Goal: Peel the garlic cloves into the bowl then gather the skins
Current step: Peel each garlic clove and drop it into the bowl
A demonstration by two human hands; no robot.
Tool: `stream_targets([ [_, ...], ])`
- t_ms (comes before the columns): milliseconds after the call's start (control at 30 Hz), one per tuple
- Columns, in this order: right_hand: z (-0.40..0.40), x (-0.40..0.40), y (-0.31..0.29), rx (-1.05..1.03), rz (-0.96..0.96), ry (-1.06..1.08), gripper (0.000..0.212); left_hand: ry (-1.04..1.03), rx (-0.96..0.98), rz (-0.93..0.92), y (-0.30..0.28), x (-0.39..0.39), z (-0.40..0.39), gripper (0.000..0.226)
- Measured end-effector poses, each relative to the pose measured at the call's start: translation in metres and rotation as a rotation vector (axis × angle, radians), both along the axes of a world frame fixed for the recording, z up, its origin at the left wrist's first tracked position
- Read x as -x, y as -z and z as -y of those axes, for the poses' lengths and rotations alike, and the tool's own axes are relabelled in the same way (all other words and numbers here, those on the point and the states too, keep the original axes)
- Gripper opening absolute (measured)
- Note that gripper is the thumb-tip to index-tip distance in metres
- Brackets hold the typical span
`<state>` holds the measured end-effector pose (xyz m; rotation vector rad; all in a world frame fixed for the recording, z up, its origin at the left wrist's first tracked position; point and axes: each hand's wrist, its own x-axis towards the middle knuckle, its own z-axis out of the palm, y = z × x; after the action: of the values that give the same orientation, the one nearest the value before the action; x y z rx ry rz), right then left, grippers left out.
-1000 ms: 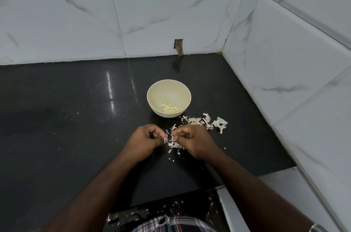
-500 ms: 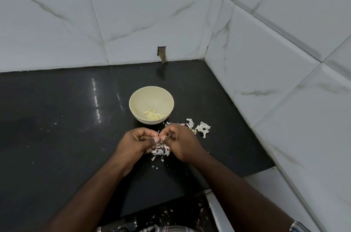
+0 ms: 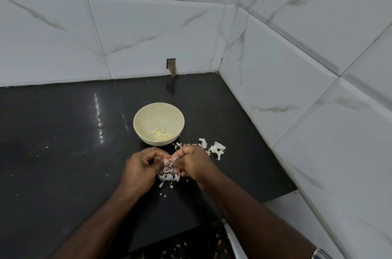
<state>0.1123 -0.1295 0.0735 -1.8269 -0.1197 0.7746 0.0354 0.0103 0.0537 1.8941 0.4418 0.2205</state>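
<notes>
Presumably a garlic clove is pinched between the fingertips of both hands, just in front of the bowl; it is almost wholly hidden, so little can be said of its look beyond a pale pinkish glimpse. It is judged to be small, firm and light, with thin, brittle skin best caught at a tip with a nail. The left hand and the right hand are both curled narrow around it, thumbs meeting. Peeled cloves, pale yellow, lie in the cream bowl. Papery white skins are scattered on the black counter, beside the bowl and under the hands.
</notes>
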Motion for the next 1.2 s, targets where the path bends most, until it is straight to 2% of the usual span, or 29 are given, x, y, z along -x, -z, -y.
stream_targets([
  [133,0.002,-0.006,-0.001,-0.062,-0.18,-0.002,0.018,0.033,-0.07,0.037,-0.002,0.003,0.001,0.029],
  [233,0.0,-0.002,-0.003,-0.091,-0.195,0.016,0.018,0.029,-0.095,0.052,-0.002,0.004,0.001,0.026],
  [300,-0.003,0.0,0.001,-0.045,-0.001,0.035,0.019,-0.007,-0.01,0.02,-0.003,0.002,0.003,0.021],
  [400,-0.006,0.004,0.009,0.045,0.395,-0.015,0.024,-0.04,0.274,-0.048,-0.007,-0.002,0.007,0.013],
  [500,-0.005,0.006,0.015,0.093,0.65,-0.074,0.018,-0.007,0.424,-0.098,-0.009,-0.002,0.006,0.013],
  [600,-0.004,0.006,0.019,0.124,0.844,-0.118,0.014,0.007,0.493,-0.152,-0.01,-0.002,0.003,0.014],
  [767,-0.001,0.007,0.02,0.109,1.121,-0.227,0.023,-0.052,0.699,-0.222,-0.007,-0.003,0.002,0.015],
  [833,-0.002,0.008,0.019,0.112,1.034,-0.237,0.017,-0.085,0.656,-0.18,-0.006,-0.002,0.001,0.013],
  [967,0.0,-0.001,0.005,0.137,0.583,-0.194,0.01,-0.115,0.305,-0.044,-0.007,-0.001,0.0,0.01],
  [1133,0.001,-0.009,-0.001,0.132,0.499,-0.183,0.01,-0.082,0.035,0.021,-0.01,0.0,0.002,0.02],
  [1200,0.0,-0.009,-0.002,0.068,0.345,-0.136,0.014,-0.088,-0.018,0.037,-0.012,0.003,0.003,0.022],
])
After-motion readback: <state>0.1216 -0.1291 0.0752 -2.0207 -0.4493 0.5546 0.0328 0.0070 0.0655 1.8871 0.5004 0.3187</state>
